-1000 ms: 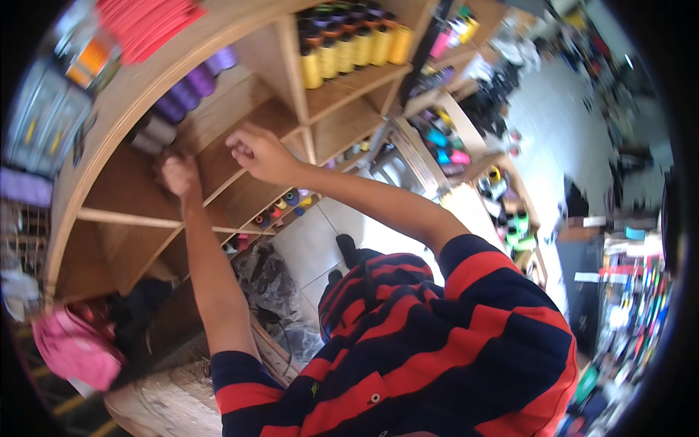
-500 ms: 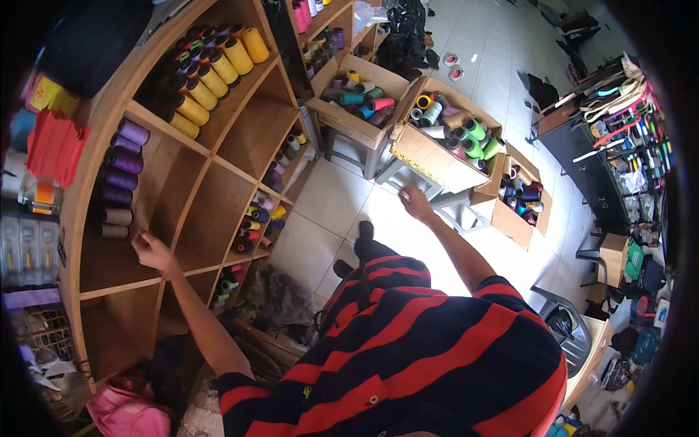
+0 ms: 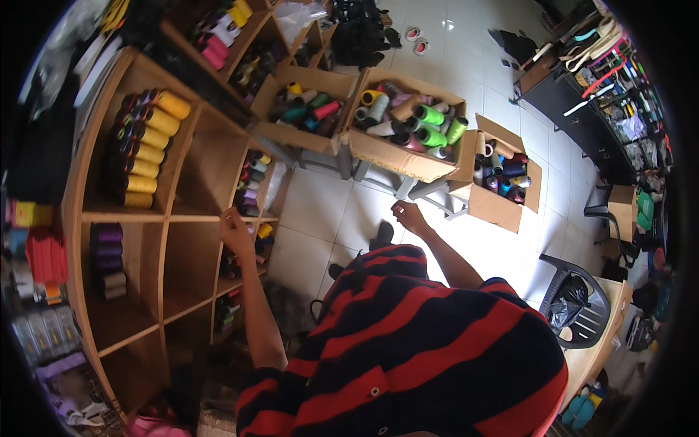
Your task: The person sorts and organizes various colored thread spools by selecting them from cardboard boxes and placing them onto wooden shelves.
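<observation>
Boxes of brown cardboard [image 3: 404, 158], three, open-topped, packed with cone-shaped thread spools [image 3: 431, 137] in bright green, white, tan and red; middle one above grey plastic stool [image 3: 380, 177]. Brown wooden shelving unit [image 3: 191, 255] at left: yellow spools [image 3: 149, 154] in one cubby, purple and grey spools [image 3: 109, 247] in the next. Yellow ones upright, long axes vertical; bright green cones slanted, dark ends facing left. Left hand [image 3: 237, 231] at unit's front edge, fingers bunched; can't tell if touching or pinching. Right hand [image 3: 412, 217] near stool, fingers curled; can't tell if gripping anything. Pale floor tiles [image 3: 302, 211], glare mid-room; black plastic chair [image 3: 579, 306] at right.
</observation>
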Demonstrator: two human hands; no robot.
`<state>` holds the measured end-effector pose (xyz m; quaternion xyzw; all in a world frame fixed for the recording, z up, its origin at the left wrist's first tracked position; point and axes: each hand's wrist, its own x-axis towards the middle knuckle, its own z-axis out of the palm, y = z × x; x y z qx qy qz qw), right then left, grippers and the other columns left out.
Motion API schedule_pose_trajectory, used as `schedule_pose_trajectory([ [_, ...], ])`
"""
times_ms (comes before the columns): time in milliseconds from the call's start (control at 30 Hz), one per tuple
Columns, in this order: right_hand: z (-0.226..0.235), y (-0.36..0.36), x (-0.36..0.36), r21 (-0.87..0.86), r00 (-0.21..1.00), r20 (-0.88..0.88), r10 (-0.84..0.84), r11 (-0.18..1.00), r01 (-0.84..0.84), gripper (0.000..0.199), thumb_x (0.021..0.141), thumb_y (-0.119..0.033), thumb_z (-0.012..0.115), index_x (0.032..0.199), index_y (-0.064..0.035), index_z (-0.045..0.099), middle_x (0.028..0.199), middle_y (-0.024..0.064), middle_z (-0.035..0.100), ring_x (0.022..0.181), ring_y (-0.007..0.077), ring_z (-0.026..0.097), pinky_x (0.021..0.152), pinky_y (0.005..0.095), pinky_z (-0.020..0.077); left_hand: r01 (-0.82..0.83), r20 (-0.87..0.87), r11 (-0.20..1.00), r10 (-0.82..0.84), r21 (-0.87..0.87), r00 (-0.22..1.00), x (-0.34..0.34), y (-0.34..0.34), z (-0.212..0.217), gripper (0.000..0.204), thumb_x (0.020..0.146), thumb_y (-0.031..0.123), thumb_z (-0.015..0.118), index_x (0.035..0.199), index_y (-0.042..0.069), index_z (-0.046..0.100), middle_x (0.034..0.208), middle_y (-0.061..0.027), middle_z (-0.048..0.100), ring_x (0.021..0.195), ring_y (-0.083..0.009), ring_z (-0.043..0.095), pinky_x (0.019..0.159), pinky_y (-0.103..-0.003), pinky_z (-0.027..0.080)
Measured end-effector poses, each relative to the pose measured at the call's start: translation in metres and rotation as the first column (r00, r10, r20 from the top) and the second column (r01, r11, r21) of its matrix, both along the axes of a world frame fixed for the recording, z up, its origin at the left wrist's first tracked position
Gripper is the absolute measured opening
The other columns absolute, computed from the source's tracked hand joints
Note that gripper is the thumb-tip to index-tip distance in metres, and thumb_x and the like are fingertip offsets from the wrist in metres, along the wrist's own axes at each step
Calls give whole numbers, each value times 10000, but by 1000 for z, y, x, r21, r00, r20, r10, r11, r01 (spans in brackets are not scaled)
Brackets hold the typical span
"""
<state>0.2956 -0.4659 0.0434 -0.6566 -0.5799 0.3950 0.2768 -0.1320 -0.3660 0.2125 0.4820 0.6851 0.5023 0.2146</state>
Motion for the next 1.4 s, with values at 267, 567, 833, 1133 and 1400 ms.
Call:
schedule_pose_trajectory([
  [267,73,77,48,237,991,130,2,971,-33,126,818,-54,545,907,-18,627,878,168,634,834,331,622,756,400,491,315,-185,942,-331,-114,925,125,63,-78,152,882,157,604,946,24,640,545,-73,533,500,-124,504,489,-309,395],
  [567,88,208,51,463,696,711,-99,811,-357,215,747,-99,605,953,-39,609,976,131,576,1026,299,528,852,467,438,567,-302,771,-635,-289,711,169,137,-79,116,822,121,625,896,42,668,661,-146,608,577,-293,588,549,-377,451],
  [833,57,246,49,96,466,882,68,943,-320,262,772,-168,599,1018,-92,645,1090,89,582,1141,280,476,933,610,364,687,-624,666,-677,-292,391,139,241,-112,130,771,87,593,861,27,666,902,-173,639,901,-351,584,774,-445,471],
  [1133,167,228,70,-442,896,-246,-370,865,236,444,745,-179,739,1130,-28,576,1090,103,600,1030,239,573,898,363,433,273,-561,740,-653,-615,508,103,344,-156,195,715,176,634,811,11,670,869,-211,647,881,-394,621,822,-468,487],
  [1400,184,204,-2,-380,508,-737,-445,895,232,736,740,-94,653,1373,-17,287,1181,142,552,1105,247,538,955,356,406,334,-531,699,-705,-633,470,72,394,-247,286,714,237,651,924,43,649,1037,-232,632,1087,-384,545,927,-554,363],
])
